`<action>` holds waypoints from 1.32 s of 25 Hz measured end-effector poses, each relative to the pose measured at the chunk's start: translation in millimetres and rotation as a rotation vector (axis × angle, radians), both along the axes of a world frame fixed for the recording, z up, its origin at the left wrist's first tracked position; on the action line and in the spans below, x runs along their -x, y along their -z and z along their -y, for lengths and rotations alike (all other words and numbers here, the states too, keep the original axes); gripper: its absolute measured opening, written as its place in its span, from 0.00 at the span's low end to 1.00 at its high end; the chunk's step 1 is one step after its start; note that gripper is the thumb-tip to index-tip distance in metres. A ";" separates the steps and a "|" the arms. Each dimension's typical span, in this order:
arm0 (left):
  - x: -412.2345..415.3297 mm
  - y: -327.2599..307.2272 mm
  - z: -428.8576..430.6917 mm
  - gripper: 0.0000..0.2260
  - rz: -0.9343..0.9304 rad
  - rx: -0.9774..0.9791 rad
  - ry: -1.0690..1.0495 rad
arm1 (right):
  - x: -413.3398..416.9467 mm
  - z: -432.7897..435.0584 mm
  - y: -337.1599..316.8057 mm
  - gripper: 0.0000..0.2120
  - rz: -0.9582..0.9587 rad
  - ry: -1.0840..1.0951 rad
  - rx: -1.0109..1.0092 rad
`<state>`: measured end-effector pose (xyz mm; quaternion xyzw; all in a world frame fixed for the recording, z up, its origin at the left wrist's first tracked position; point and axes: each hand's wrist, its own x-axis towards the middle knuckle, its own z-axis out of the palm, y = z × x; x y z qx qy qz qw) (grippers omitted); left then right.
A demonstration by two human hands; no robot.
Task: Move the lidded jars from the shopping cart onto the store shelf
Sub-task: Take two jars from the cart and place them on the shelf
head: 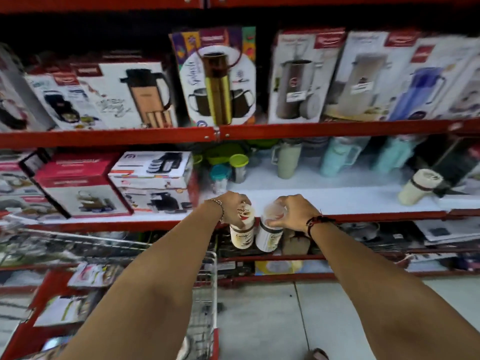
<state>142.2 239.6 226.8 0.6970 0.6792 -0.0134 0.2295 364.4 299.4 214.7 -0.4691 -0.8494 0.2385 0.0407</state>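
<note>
The shopping cart (205,294) stands low at left. Above it, the left hand (231,207) has its grip clamped on 1 white jar (241,236); the right hand (291,211) grips another jar (268,236), both before the shelf (337,201) edge.

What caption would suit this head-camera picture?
Left hand and right hand each lift a lidded jar toward the white shelf.

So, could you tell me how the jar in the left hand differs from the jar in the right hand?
The left-hand jar shows its printed label towards the camera; the right-hand jar shows mostly plain white with sideways print. The left hand hides its jar's lid, while the right hand grips a visible translucent lid. Both are cream, dark-banded, held by the top, side by side at the shelf edge.
</note>
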 end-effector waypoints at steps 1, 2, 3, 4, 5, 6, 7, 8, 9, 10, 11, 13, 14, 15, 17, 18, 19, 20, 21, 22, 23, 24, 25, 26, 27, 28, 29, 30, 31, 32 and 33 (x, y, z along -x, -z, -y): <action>-19.3 1.3 -18.8 0.34 0.009 -0.014 0.015 | -20.1 -15.4 -2.3 0.35 -0.012 0.031 0.007; -41.1 3.3 -40.2 0.34 0.011 -0.021 0.025 | -42.3 -33.5 -4.2 0.34 -0.021 0.065 0.011; -61.9 6.2 -61.0 0.35 0.011 -0.022 0.036 | -63.5 -50.8 -5.4 0.34 -0.020 0.095 0.014; -83.3 9.0 -83.7 0.35 0.017 -0.015 0.050 | -84.8 -69.6 -6.1 0.35 -0.012 0.120 0.012; -105.0 12.4 -108.2 0.36 0.035 -0.009 0.064 | -106.1 -90.4 -6.1 0.38 -0.006 0.143 0.003; -126.7 17.3 -132.7 0.36 0.057 -0.012 0.079 | -127.7 -111.4 -4.7 0.40 0.000 0.165 -0.004; -149.1 22.3 -156.4 0.37 0.078 -0.017 0.095 | -148.8 -132.0 -3.8 0.41 0.008 0.184 -0.021; -162.0 24.4 -169.9 0.37 0.086 -0.031 0.102 | -160.0 -145.2 -2.9 0.41 0.006 0.196 -0.045; -183.4 28.6 -191.0 0.37 0.101 -0.040 0.110 | -179.3 -165.3 0.6 0.40 0.008 0.222 -0.057; -203.2 33.1 -211.2 0.37 0.115 -0.047 0.114 | -197.0 -183.7 4.5 0.38 0.002 0.244 -0.070; -218.2 36.1 -225.6 0.37 0.130 -0.056 0.119 | -209.6 -196.4 8.6 0.34 -0.010 0.265 -0.082; -255.6 45.0 -263.1 0.36 0.174 -0.058 0.137 | -241.9 -230.4 20.7 0.29 -0.023 0.325 -0.080; -270.6 49.7 -278.3 0.36 0.185 -0.060 0.141 | -254.9 -244.9 27.3 0.28 -0.026 0.346 -0.076; -283.3 53.6 -290.8 0.35 0.184 -0.062 0.147 | -266.1 -257.7 33.3 0.26 -0.017 0.362 -0.072; -301.8 62.1 -309.0 0.35 0.174 -0.058 0.148 | -282.6 -275.3 42.8 0.25 0.005 0.386 -0.061; -308.5 64.8 -315.9 0.35 0.170 -0.059 0.145 | -288.6 -282.3 46.4 0.25 0.008 0.396 -0.056; -314.4 67.7 -322.4 0.35 0.172 -0.063 0.139 | -293.6 -288.6 49.2 0.25 0.001 0.410 -0.051; -318.3 70.1 -327.6 0.34 0.180 -0.069 0.132 | -296.6 -293.6 51.1 0.25 -0.012 0.423 -0.048; -321.3 71.9 -331.2 0.34 0.187 -0.072 0.126 | -298.4 -297.3 52.5 0.25 -0.021 0.431 -0.042; -323.4 72.7 -333.3 0.34 0.192 -0.072 0.120 | -299.4 -299.7 53.4 0.25 -0.025 0.430 -0.038; -324.1 72.9 -334.4 0.33 0.194 -0.069 0.114 | -299.4 -300.5 53.2 0.25 -0.019 0.422 -0.035; -324.0 73.0 -334.4 0.34 0.192 -0.058 0.110 | -299.0 -299.7 53.2 0.25 -0.006 0.414 -0.036; -323.1 73.1 -333.3 0.34 0.184 -0.041 0.111 | -298.5 -297.7 53.1 0.25 0.009 0.413 -0.045; -321.7 73.1 -331.1 0.36 0.169 -0.019 0.115 | -298.1 -295.0 52.7 0.25 0.019 0.418 -0.067; -320.2 73.0 -327.8 0.37 0.152 0.001 0.120 | -297.6 -292.0 51.9 0.25 0.022 0.428 -0.103; -318.7 72.3 -323.8 0.39 0.135 0.008 0.125 | -296.1 -289.7 50.2 0.26 0.024 0.436 -0.146; -317.6 71.1 -319.0 0.40 0.117 -0.007 0.126 | -293.7 -287.9 47.7 0.27 0.036 0.437 -0.190; -316.3 69.1 -313.9 0.39 0.093 -0.052 0.120 | -290.3 -286.1 43.6 0.28 0.055 0.431 -0.234; -314.5 66.9 -308.1 0.36 0.066 -0.121 0.107 | -285.5 -283.5 38.6 0.29 0.069 0.423 -0.271; -311.0 64.0 -301.9 0.34 0.040 -0.195 0.088 | -279.8 -279.7 33.1 0.30 0.072 0.413 -0.299; -306.9 60.5 -296.6 0.32 0.023 -0.260 0.069 | -274.3 -276.2 28.4 0.31 0.067 0.403 -0.319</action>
